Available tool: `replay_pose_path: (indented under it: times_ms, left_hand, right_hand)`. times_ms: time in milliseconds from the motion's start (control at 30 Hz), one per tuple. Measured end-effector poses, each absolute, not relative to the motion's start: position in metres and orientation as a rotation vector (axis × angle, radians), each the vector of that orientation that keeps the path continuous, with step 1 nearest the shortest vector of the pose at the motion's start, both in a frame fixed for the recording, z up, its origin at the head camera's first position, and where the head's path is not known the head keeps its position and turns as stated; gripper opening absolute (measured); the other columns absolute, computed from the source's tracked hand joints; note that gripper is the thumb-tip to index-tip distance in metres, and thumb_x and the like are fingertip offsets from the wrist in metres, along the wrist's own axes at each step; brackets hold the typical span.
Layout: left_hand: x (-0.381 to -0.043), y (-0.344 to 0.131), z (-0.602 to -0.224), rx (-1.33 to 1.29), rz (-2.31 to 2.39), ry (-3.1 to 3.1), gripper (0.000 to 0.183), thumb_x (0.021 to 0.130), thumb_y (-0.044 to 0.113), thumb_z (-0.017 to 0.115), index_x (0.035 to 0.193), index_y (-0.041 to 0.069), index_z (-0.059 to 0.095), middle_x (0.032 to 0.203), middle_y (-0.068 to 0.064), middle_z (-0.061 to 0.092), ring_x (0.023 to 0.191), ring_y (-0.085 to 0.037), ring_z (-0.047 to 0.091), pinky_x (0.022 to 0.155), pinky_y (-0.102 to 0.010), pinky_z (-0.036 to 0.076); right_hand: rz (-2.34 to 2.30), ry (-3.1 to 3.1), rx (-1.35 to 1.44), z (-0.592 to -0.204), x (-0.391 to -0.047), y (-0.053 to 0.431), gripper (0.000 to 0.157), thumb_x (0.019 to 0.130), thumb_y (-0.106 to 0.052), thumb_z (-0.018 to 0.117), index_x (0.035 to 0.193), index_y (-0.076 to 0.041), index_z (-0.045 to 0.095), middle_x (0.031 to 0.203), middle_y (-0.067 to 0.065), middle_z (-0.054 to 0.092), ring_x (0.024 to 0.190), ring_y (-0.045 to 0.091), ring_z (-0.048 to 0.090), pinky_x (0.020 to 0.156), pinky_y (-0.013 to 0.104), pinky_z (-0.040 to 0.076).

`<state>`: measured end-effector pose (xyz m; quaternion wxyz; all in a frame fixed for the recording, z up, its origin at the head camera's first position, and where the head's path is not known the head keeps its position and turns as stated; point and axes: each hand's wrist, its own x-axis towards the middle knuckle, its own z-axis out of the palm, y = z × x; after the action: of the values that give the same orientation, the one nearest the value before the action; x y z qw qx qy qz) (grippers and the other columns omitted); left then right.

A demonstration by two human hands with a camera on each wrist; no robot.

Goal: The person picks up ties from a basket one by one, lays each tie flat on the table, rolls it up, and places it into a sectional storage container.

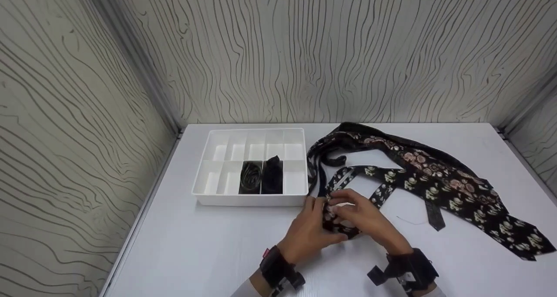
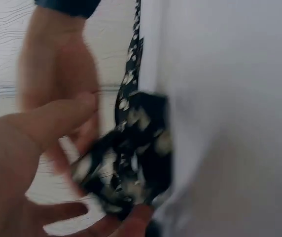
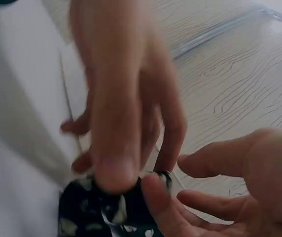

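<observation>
A black necktie with pale flowers (image 1: pixel 433 192) has its near end bunched into a loose coil between both hands. My left hand (image 1: pixel 310 229) holds this coil from the left, its fingers at the far side and the thumb along the near edge. In the left wrist view, fingertips touch the underside of the folded necktie (image 2: pixel 153 140). My right hand (image 1: pixel 363 214) bends over the coil from the right. In the right wrist view, one right fingertip (image 3: pixel 155 190) touches the fabric while the thumb stands apart from it.
A white divided tray (image 1: pixel 250 200) stands left of the hands. Two dark rolled ties (image 1: pixel 251 177) sit in adjoining front compartments. Behind the worked necktie lies a dark tie with pinkish flowers (image 1: pixel 417 160), spread in an arc. A narrow dark tie tip (image 1: pixel 435 218) shows beneath.
</observation>
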<state>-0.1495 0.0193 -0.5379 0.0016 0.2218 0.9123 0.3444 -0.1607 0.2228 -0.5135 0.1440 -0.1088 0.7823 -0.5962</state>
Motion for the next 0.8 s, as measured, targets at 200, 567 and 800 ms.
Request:
replay_pose_path:
  times_ms: [200, 567, 800]
  left_hand:
    - [-0.15, 0.005, -0.546, 0.555, 1.319, 2.744, 0.037, 0.094, 0.011, 0.073, 0.127, 0.012, 0.057, 0.111, 0.0, 0.066, 0.091, -0.01, 0.064, 0.076, -0.026, 0.054]
    - [-0.153, -0.067, -0.555, 0.523, 1.338, 2.704, 0.014, 0.093, -0.003, 0.06, 0.101, 0.009, 0.063, 0.109, -0.001, 0.056, 0.095, -0.012, 0.056, 0.081, -0.025, 0.053]
    - [-0.161, -0.108, -0.557, 0.449, 1.46, 2.78, 0.019, 0.094, -0.006, 0.059, 0.097, 0.009, 0.071, 0.104, -0.002, 0.066, 0.099, -0.017, 0.063, 0.088, -0.031, 0.056]
  right_hand:
    - [-1.527, 2.559, -0.422, -0.509, -0.159, 0.24, 0.04, 0.104, -0.013, 0.065, 0.138, 0.006, 0.059, 0.137, 0.027, 0.065, 0.118, 0.041, 0.07, 0.088, 0.037, 0.062]
    - [-0.722, 3.239, -0.02, -0.548, -0.162, 0.353, 0.066, 0.091, -0.004, 0.069, 0.15, 0.01, 0.044, 0.151, 0.045, 0.037, 0.14, 0.068, 0.028, 0.112, 0.083, 0.019]
    - [-0.659, 3.376, -0.054, -0.553, -0.152, 0.375, 0.034, 0.09, -0.005, 0.074, 0.123, 0.003, 0.072, 0.123, 0.037, 0.066, 0.113, 0.06, 0.053, 0.099, 0.078, 0.034]
